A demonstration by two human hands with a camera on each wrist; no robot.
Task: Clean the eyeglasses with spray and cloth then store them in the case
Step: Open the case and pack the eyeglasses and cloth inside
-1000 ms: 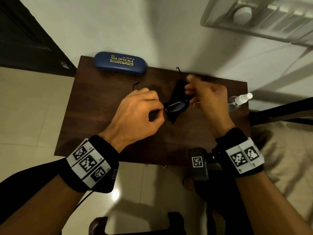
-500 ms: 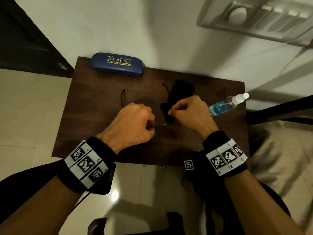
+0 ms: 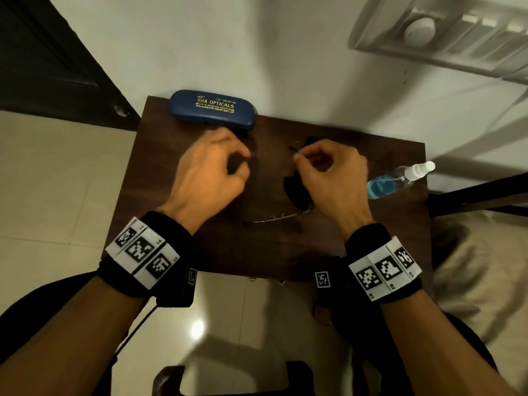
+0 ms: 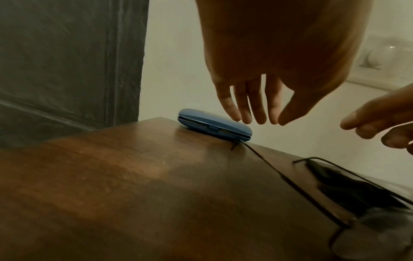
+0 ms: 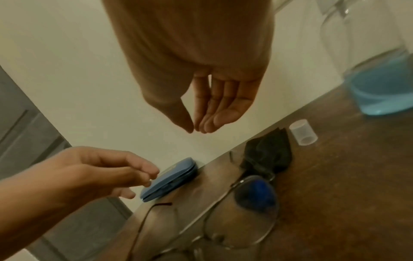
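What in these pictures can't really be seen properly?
- Small gold print on the closed blue hard eyeglass case: head view, too small.
- Thin wire-framed eyeglasses: cut off by the bottom edge in the right wrist view.
- Black cleaning cloth: head view, partly under the right hand.
- Left hand: head view, motion-blurred.

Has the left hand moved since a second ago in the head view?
Yes. The left hand has left the eyeglasses, which now lie on the table, and has moved toward the far edge, close to the blue case.
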